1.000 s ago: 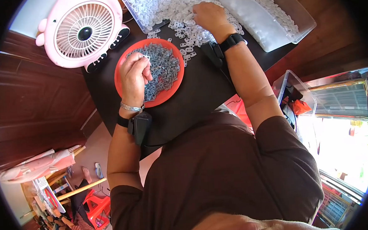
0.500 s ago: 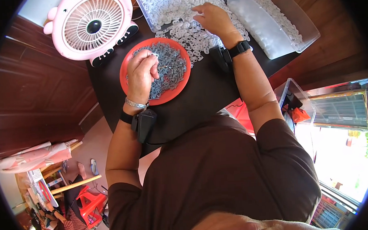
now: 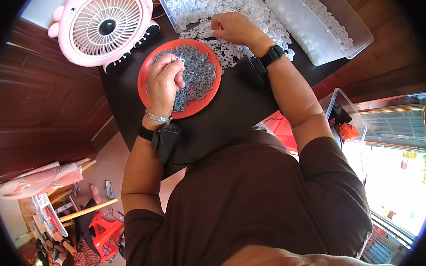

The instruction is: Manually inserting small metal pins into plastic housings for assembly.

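My shirt: dark brown (image 3: pixel 255 208), filling the near part of the view, both forearms reaching out from it
My left wrist: a black strap with a dark device (image 3: pixel 164 139) and a silver bracelet (image 3: pixel 157 118) just above it
My left hand (image 3: pixel 164 82): resting over the near-left part of the red plate (image 3: pixel 145 74), fingers curled in tight, pinching a small pale piece at the tips; I cannot tell exactly what it is
Red plate: round, on the black tabletop (image 3: pixel 222 118), holding a heap of small grey metal parts (image 3: pixel 198 76)
My right wrist: a black watch (image 3: pixel 271 56)
My right hand (image 3: pixel 234 28): beyond and right of the plate, fingers bent down onto the loose white plastic rings (image 3: pixel 228 48) spread on the tabletop; whether they grip one I cannot tell
Clear trays: one (image 3: pixel 201 1) heaped with white rings at the far edge, another (image 3: pixel 323 21) to the right with fewer
Pink fan (image 3: pixel 104 28): far left, just beyond the plate
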Action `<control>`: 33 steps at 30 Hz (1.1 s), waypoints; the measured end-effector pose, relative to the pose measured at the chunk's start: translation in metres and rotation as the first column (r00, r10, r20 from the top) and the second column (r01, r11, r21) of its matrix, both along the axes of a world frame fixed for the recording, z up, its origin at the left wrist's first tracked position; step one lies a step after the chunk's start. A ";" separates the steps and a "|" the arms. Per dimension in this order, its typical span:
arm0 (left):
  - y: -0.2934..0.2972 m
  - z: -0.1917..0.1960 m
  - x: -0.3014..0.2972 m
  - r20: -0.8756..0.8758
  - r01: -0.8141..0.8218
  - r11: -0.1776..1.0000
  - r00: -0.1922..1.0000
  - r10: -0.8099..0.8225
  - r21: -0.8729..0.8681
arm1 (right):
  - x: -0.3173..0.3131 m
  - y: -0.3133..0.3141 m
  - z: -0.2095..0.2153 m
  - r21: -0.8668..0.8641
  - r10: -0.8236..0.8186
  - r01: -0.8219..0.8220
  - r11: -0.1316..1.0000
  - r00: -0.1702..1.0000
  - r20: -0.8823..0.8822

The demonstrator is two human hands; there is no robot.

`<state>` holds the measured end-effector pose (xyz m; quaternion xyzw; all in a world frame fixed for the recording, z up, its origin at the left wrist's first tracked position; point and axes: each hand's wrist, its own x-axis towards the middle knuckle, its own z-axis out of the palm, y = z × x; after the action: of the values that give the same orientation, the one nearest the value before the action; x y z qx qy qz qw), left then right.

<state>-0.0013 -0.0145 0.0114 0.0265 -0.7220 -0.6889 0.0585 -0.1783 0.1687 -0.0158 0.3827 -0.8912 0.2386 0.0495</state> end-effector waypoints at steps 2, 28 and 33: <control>0.000 0.000 0.000 -0.002 -0.001 1.000 1.000 0.001 0.003 | -0.002 0.001 0.002 -0.079 0.032 -0.026 0.997 0.996 0.078; 0.003 0.002 0.004 -0.007 0.006 0.999 1.000 -0.006 0.041 | 0.044 -0.015 0.036 -0.695 0.601 -0.046 0.718 0.545 0.585; 0.006 0.001 0.004 -0.048 -0.011 0.998 0.999 0.014 0.055 | 0.053 -0.021 0.032 -0.769 0.706 -0.074 0.635 0.458 0.539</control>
<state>0.0031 -0.0085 0.0128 0.0160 -0.7011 -0.7084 0.0795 -0.1250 0.1475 0.0158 0.3955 -0.5400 0.6818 -0.2953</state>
